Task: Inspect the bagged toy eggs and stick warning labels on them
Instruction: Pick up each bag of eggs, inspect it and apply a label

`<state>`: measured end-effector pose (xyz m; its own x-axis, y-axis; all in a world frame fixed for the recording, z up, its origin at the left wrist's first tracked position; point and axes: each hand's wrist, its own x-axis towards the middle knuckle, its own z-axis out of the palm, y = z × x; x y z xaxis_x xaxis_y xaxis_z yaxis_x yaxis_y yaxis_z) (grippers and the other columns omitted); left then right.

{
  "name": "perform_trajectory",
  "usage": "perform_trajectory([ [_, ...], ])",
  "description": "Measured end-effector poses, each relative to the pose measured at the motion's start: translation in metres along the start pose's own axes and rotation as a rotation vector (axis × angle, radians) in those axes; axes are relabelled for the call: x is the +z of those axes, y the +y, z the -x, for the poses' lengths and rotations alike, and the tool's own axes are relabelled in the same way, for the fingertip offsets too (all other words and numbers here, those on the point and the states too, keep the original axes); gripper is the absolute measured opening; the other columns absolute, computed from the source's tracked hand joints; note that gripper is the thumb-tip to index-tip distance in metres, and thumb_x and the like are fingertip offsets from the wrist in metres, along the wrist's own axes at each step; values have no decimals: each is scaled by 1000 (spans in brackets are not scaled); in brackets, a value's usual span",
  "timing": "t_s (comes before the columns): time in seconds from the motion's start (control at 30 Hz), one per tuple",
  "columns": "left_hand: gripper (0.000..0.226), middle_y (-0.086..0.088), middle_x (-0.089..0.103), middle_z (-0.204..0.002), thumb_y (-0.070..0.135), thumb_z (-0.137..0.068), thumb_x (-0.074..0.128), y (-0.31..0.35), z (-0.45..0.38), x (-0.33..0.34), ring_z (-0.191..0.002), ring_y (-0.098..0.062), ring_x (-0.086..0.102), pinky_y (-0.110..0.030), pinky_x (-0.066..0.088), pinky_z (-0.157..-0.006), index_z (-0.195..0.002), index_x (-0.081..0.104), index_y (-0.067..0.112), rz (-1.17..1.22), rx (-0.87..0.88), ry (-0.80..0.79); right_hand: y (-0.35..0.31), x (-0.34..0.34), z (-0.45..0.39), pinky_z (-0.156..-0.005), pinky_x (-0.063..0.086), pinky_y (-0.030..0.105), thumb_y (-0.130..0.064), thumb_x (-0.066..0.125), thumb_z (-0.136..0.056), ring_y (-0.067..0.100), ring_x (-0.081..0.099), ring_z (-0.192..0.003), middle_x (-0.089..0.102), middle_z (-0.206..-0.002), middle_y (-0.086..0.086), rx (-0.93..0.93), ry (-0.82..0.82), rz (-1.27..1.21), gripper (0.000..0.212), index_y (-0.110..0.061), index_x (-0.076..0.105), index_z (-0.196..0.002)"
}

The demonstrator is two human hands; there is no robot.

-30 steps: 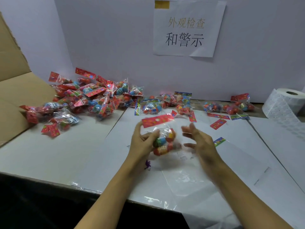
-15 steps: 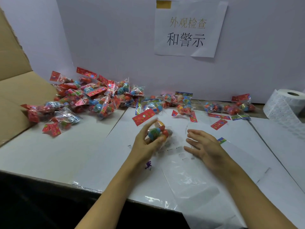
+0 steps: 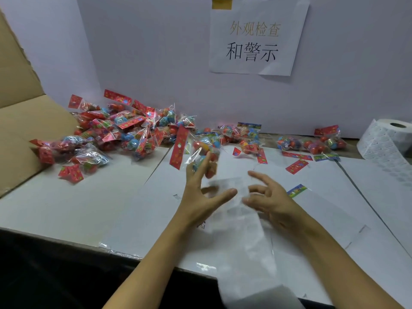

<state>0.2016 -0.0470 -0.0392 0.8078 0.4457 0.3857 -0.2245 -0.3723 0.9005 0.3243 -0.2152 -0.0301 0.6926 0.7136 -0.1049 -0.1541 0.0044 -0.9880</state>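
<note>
Bagged toy eggs [image 3: 124, 134] heaped on white table [image 3: 89, 204]; wall sign [image 3: 256, 36] behind

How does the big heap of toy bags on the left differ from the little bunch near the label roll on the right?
The left heap holds many bags stacked over one another beside the cardboard box; the right bunch holds only a few, lying flat side by side. Red header cards dominate the heap, while the bunch also shows a blue-green card. Both are clear bags of colourful eggs lying by the back wall.
</note>
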Motion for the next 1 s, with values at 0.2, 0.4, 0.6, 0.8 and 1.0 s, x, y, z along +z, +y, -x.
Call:
perform_trajectory([
  [0.2,137,35,-18,-160,62,-56,88,2,2,0,-149,-4,27,-14,54,-91,-161,1,48,-91,44,27,-14,-10,1,-61,57,20,2,72,-87,12,76,-82,73,-106,4,-283,489,-257,58,-21,50,-135],
  [0.4,134,27,-2,-165,46,-60,95,1,5,14,-132,-8,53,-39,62,-90,-147,-3,72,23,-21,-164,-5,5,-4,-68,58,20,0,72,-89,22,70,-93,66,-99,5,-347,556,-141,24,-11,54,-101],
  [0.6,120,5,28,-159,14,-80,88,-8,0,7,-123,-9,60,-36,62,-89,-154,5,57,117,-50,-36,-1,-4,-1,-77,62,39,-16,79,-85,22,69,-104,68,-111,6,-457,480,106,17,-21,69,-98],
  [0.8,115,23,72,-122,-5,-83,77,-14,-3,-1,-114,-18,72,-41,63,-84,-162,7,42,399,-187,45,9,14,3,-66,61,39,-27,85,-73,22,73,-85,74,-101,-3,-266,167,84,30,-30,74,-100],
  [1.0,126,24,51,-141,2,-77,87,-7,0,7,-117,-3,67,-42,59,-97,-163,4,42,301,-210,10,14,17,2,-68,55,22,-8,83,-81,15,69,-81,69,-90,1,-464,271,211,18,-19,68,-85],
])
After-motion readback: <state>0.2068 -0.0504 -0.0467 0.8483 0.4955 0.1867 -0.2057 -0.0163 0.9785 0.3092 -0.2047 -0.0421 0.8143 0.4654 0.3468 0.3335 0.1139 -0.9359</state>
